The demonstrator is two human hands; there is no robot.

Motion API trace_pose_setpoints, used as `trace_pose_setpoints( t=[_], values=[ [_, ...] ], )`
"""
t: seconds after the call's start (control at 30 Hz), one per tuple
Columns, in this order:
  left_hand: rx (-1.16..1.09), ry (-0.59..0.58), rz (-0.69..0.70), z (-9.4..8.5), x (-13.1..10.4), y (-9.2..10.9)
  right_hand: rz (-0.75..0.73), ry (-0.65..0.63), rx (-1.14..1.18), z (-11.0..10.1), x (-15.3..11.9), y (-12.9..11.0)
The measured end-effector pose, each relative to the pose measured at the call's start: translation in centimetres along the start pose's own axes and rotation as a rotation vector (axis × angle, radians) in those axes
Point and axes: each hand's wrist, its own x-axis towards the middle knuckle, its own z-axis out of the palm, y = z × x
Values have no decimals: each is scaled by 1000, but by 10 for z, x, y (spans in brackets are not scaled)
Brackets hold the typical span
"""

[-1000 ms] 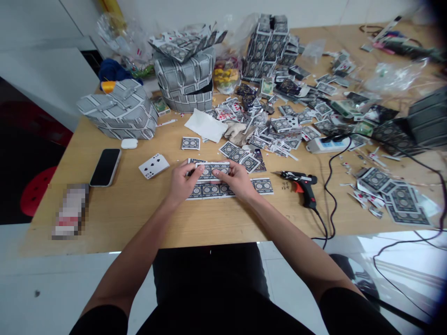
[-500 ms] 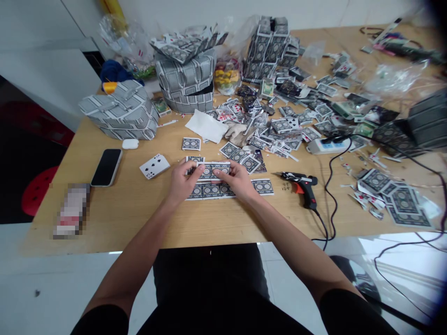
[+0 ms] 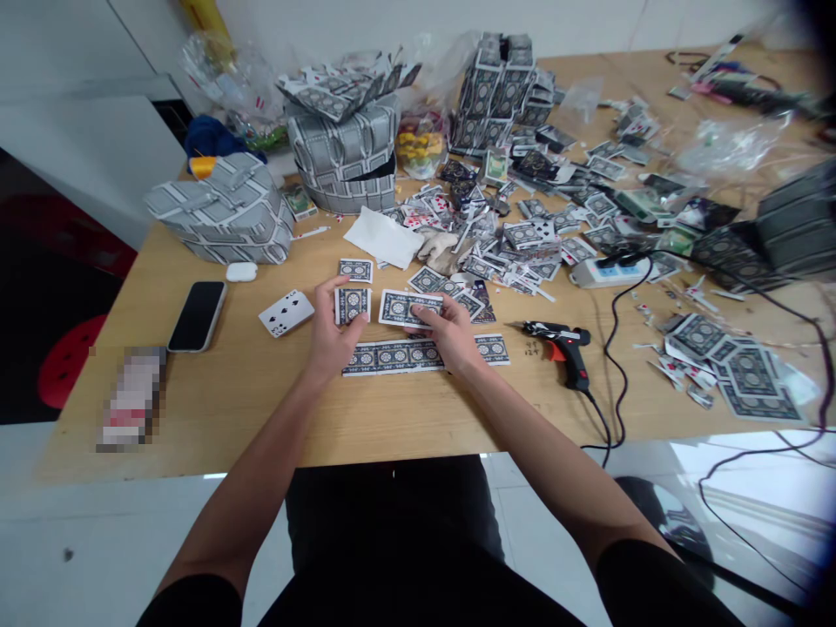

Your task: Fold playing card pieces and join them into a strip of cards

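My left hand point(image 3: 336, 335) pinches a folded playing card point(image 3: 353, 305), patterned back up, between thumb and fingers. In my right hand point(image 3: 450, 331) is a longer piece of patterned playing card point(image 3: 400, 307), thumb pressed on top. A gap separates the two pieces. Beneath them, on the table, runs a strip of joined cards point(image 3: 385, 357), partly covered by my right hand. Just beyond my left fingers lies another folded card point(image 3: 356, 270). A stack of cards with a spade card on top point(image 3: 286, 313) sits left of my left hand.
A black glue gun point(image 3: 555, 340) lies to the right, its cord trailing off the table edge. Behind are a power strip point(image 3: 614, 273), heaped cards point(image 3: 535, 231) and woven card baskets point(image 3: 225, 209). A phone point(image 3: 198, 315) and a white earbud case point(image 3: 241, 272) lie left.
My hands have moved apart. The left now holds a folded card by itself, while the longer card piece has shifted right with my right hand.
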Motion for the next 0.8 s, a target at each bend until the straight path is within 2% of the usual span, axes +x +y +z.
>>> trace_pose_setpoints(
  t=[0.2, 0.47, 0.8],
  values=[
    [-58, -24, -78, -1, 0, 3, -56, 27, 1, 1, 0, -1],
    [-45, -170, -61, -4, 4, 10, -89, 39, 20, 0, 1, -2],
    [-206, -173, -227, -6, 7, -1, -101, 43, 29, 2, -2, -5]
  ],
)
